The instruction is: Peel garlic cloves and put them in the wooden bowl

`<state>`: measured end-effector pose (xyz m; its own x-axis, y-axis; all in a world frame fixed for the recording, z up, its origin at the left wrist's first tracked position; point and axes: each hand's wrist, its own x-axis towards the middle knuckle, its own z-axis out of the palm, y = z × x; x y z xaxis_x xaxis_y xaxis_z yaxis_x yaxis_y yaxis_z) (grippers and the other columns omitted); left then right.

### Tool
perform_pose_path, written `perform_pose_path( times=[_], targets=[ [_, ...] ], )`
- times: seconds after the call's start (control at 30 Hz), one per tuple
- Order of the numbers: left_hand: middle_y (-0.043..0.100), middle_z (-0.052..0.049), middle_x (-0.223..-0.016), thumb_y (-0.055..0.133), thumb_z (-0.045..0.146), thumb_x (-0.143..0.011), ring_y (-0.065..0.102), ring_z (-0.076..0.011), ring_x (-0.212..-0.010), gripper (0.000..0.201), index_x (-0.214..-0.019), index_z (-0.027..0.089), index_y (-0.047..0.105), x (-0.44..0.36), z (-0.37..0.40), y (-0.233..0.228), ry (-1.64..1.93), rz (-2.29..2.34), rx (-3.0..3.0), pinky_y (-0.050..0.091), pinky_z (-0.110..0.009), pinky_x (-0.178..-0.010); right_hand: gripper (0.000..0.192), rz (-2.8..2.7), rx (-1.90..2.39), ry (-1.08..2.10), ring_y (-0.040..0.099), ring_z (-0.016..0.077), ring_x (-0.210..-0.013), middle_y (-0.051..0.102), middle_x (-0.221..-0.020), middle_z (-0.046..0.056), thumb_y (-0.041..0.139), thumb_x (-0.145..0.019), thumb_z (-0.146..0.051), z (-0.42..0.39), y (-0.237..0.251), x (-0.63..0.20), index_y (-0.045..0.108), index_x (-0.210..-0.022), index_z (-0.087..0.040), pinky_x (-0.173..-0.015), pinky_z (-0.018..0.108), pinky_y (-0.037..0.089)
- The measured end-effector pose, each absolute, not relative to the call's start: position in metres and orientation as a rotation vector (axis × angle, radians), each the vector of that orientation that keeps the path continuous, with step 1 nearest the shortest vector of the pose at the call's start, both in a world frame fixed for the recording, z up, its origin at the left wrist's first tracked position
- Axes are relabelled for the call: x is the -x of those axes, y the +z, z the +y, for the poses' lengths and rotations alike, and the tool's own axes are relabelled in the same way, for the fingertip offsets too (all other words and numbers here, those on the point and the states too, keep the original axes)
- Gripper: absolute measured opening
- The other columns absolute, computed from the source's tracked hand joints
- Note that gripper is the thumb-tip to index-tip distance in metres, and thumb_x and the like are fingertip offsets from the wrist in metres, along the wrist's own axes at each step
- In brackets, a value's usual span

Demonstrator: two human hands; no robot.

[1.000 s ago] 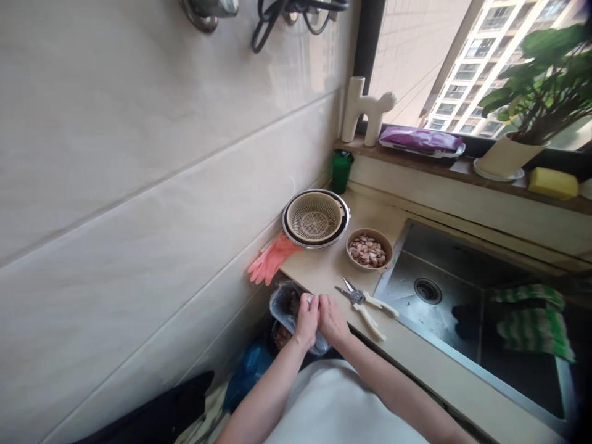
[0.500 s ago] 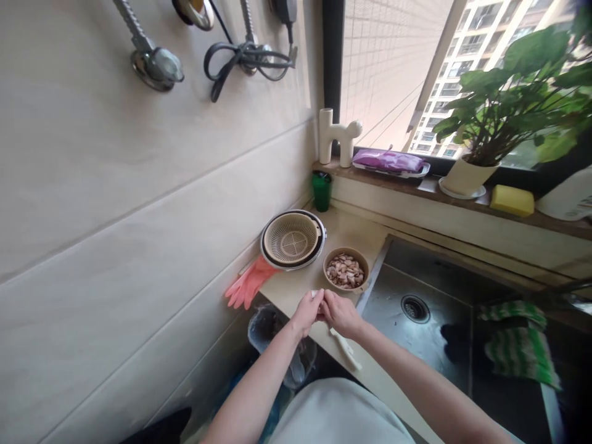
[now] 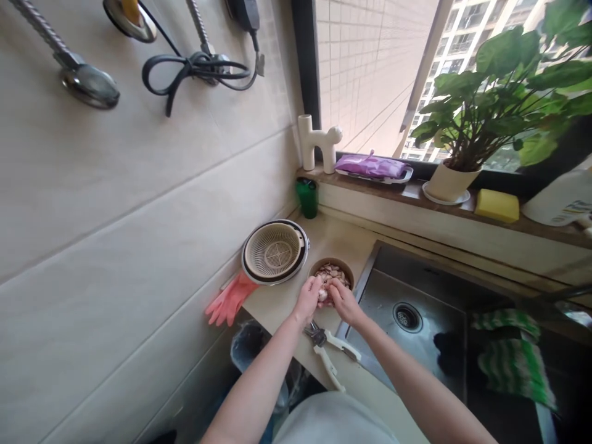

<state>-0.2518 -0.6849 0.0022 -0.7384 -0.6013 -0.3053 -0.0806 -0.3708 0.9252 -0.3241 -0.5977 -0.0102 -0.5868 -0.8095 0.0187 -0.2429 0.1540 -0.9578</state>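
My left hand (image 3: pixel 309 299) and my right hand (image 3: pixel 343 300) meet over the near rim of a small brown bowl (image 3: pixel 346 271) of garlic cloves on the counter. Their fingertips pinch a small pale piece between them, too small to name for sure; it looks like a garlic clove. Kitchen scissors (image 3: pixel 329 347) with white handles lie on the counter just below my hands. A beige strainer basket in a metal bowl (image 3: pixel 275 251) stands to the left of the brown bowl.
Pink rubber gloves (image 3: pixel 229 300) hang off the counter's left edge above a bin (image 3: pixel 250 345). A steel sink (image 3: pixel 416 302) lies to the right, with a green striped cloth (image 3: pixel 513 351). The sill holds a green cup (image 3: pixel 306 197), a potted plant (image 3: pixel 446 182) and a yellow sponge (image 3: pixel 497 205).
My hands rose from above the bin, crossed the counter edge and now sit over the bowl of garlic. The scissors, briefly covered, show again below my hands.
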Motion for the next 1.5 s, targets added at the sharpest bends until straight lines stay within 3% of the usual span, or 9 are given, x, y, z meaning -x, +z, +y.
perform_pose_path(
  times=[0.1,0.23,0.4,0.5,0.6,0.8,1.0,1.33,1.5],
  targets=[
    [0.051,0.005,-0.056,0.058,0.059,-0.068,0.047,-0.0073,-0.041,0.042,-0.074,0.019,0.046,0.249,-0.689,0.004,-2.165,-1.477,-0.954,0.025,-0.016,-0.033,0.02,1.65,0.808,-1.504,0.048,0.0108,-0.048,0.053,-0.059,-0.003,0.035,-0.087,-0.034,-0.597,-0.013,0.326,0.049,-0.089,-0.021,-0.045,0.021,0.038],
    [0.055,0.003,-0.056,0.059,0.059,-0.067,0.049,-0.0077,-0.041,0.044,-0.075,0.018,0.046,0.238,-0.695,0.003,-2.188,-1.413,-1.003,0.028,-0.016,-0.034,0.023,1.461,0.73,-1.516,0.057,0.0121,-0.058,0.061,-0.071,-0.001,0.044,-0.081,-0.028,-0.595,-0.015,0.321,0.049,-0.103,-0.022,-0.054,0.024,0.046],
    [0.058,0.001,-0.055,0.059,0.058,-0.069,0.05,-0.0075,-0.042,0.043,-0.074,0.018,0.046,0.229,-0.699,0.002,-2.239,-1.365,-0.981,0.027,-0.015,-0.034,0.024,1.449,0.693,-1.534,0.061,0.0157,-0.07,0.062,-0.078,0.001,0.039,-0.084,-0.036,-0.596,-0.028,0.322,0.045,-0.102,-0.022,-0.055,0.026,0.047],
    [0.059,0.001,-0.056,0.058,0.058,-0.069,0.051,-0.0079,-0.042,0.043,-0.075,0.018,0.046,0.23,-0.699,-0.002,-2.248,-1.337,-0.998,0.027,-0.015,-0.035,0.031,1.661,0.711,-1.49,0.062,0.0175,-0.069,0.063,-0.086,0.005,0.037,-0.085,-0.039,-0.599,-0.037,0.332,0.046,-0.108,-0.021,-0.054,0.028,0.047],
    [0.059,0.001,-0.057,0.059,0.059,-0.068,0.052,-0.0085,-0.043,0.043,-0.077,0.018,0.047,0.231,-0.698,-0.007,-2.222,-1.334,-1.036,0.028,-0.015,-0.036,0.036,2.081,0.923,-1.471,0.059,0.0207,-0.087,0.061,-0.104,0.01,0.042,-0.083,-0.039,-0.601,-0.035,0.339,0.051,-0.112,-0.02,-0.069,0.034,0.048],
    [0.056,0.003,-0.06,0.061,0.059,-0.066,0.053,-0.0083,-0.046,0.044,-0.078,0.018,0.049,0.227,-0.696,-0.012,-2.163,-1.336,-1.074,0.033,-0.016,-0.037,0.015,2.043,1.362,-1.289,0.056,0.0171,-0.074,0.062,-0.08,0.004,0.055,-0.079,-0.027,-0.596,-0.016,0.326,0.062,-0.089,-0.02,-0.068,0.029,0.043],
    [0.057,0.002,-0.058,0.062,0.057,-0.067,0.053,-0.0082,-0.045,0.043,-0.076,0.016,0.05,0.217,-0.698,-0.012,-2.304,-1.218,-1.043,0.031,-0.015,-0.035,0.006,1.823,1.084,-1.369,0.052,0.0124,-0.053,0.055,-0.06,-0.003,0.046,-0.08,-0.024,-0.597,-0.024,0.318,0.048,-0.076,-0.02,-0.051,0.023,0.04],
    [0.058,0.0,-0.057,0.061,0.052,-0.072,0.056,-0.01,-0.048,0.038,-0.074,0.015,0.052,0.202,-0.704,-0.02,-2.296,-1.073,-1.054,0.036,-0.016,-0.038,0.015,1.846,1.009,-1.444,0.054,0.0139,-0.054,0.06,-0.07,0.002,0.046,-0.08,-0.035,-0.598,-0.039,0.309,0.049,-0.084,-0.02,-0.052,0.026,0.044],
    [0.06,-0.002,-0.06,0.061,0.049,-0.074,0.059,-0.011,-0.05,0.036,-0.074,0.014,0.053,0.14,-0.713,-0.054,-2.2,-0.832,-1.221,0.037,-0.015,-0.038,0.018,2.149,1.267,-1.142,0.055,0.0162,-0.066,0.063,-0.08,0.005,0.044,-0.084,-0.031,-0.566,-0.046,0.29,0.057,-0.088,-0.02,-0.061,0.027,0.043]
  ],
)
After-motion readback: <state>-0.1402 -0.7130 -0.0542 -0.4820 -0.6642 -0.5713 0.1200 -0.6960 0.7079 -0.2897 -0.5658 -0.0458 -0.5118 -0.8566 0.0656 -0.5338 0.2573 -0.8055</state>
